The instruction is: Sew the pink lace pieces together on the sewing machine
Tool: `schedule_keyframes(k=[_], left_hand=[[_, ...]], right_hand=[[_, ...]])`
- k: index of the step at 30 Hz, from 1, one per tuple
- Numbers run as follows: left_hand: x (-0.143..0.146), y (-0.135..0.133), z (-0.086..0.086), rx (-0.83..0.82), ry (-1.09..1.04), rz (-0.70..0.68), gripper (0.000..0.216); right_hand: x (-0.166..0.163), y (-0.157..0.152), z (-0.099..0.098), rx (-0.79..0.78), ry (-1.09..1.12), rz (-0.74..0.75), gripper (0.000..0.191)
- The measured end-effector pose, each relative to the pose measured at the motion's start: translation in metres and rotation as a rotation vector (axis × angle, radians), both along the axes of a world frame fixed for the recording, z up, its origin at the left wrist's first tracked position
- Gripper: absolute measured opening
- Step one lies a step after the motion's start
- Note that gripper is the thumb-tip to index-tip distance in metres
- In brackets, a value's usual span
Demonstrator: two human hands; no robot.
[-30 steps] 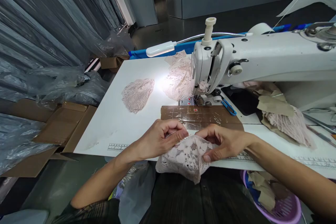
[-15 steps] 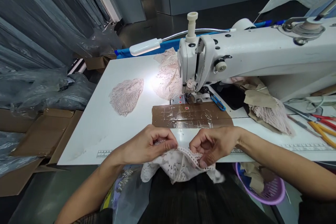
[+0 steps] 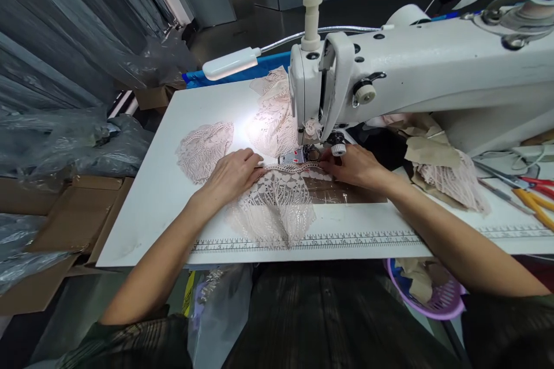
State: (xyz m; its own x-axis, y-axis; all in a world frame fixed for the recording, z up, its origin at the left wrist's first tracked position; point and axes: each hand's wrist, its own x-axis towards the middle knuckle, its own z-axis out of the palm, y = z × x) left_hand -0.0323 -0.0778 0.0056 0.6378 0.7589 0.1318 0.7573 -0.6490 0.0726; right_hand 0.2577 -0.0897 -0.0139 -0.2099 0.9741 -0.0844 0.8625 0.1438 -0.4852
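Observation:
A pale pink lace piece (image 3: pixel 277 207) lies spread on the table in front of the sewing machine (image 3: pixel 320 75), its scalloped trim edge stretched sideways just before the presser foot (image 3: pixel 311 153). My left hand (image 3: pixel 236 173) has the left end of that edge under its closed fingers and thumb. At the other end, my right hand (image 3: pixel 352 164) pinches the trim close to the needle area, its fingertips partly hidden by the machine head. Another lace piece (image 3: pixel 203 150) rests left of my left hand. More lace (image 3: pixel 274 121) lies behind the needle, lit by the lamp (image 3: pixel 231 63).
Brown tape (image 3: pixel 346 191) covers the table (image 3: pixel 151 202) before the needle. To the right are beige and lace scraps (image 3: pixel 450 176) and orange-handled scissors (image 3: pixel 530 202). A purple basket (image 3: pixel 450 308) stands below, and cardboard boxes (image 3: pixel 73 213) sit at left.
Both hands have moved forward from the table's front edge to the machine, carrying the lace. The bunched lace is now spread flat, its edge at the presser foot. The blue snips are no longer visible.

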Motion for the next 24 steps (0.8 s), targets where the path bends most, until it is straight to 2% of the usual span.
schedule_keyframes(k=[3, 8, 11, 14, 18, 21, 24], left_hand=[[0.011, 0.008, -0.001, 0.019, -0.113, -0.166, 0.026], [0.033, 0.027, -0.015, -0.261, -0.263, -0.378, 0.023], [0.038, 0.037, -0.026, -0.350, -0.307, -0.360, 0.021], [0.038, 0.037, -0.029, -0.379, -0.354, -0.325, 0.020], [0.040, 0.026, -0.017, -0.341, -0.327, -0.354, 0.022], [0.043, 0.018, -0.005, -0.297, -0.311, -0.367, 0.020], [0.043, 0.012, 0.003, -0.283, -0.363, -0.357, 0.018]], right_hand=[[-0.002, -0.006, -0.001, 0.050, -0.094, -0.037, 0.025], [0.000, -0.008, -0.005, 0.175, -0.149, -0.059, 0.028], [0.003, -0.010, -0.008, 0.209, -0.132, -0.050, 0.027], [0.001, -0.015, -0.006, 0.212, -0.071, 0.041, 0.027], [-0.016, -0.026, 0.001, 0.176, 0.096, 0.193, 0.034], [-0.032, -0.033, 0.003, 0.191, 0.107, 0.252, 0.042], [-0.041, -0.037, 0.003, 0.155, 0.183, 0.270, 0.029]])
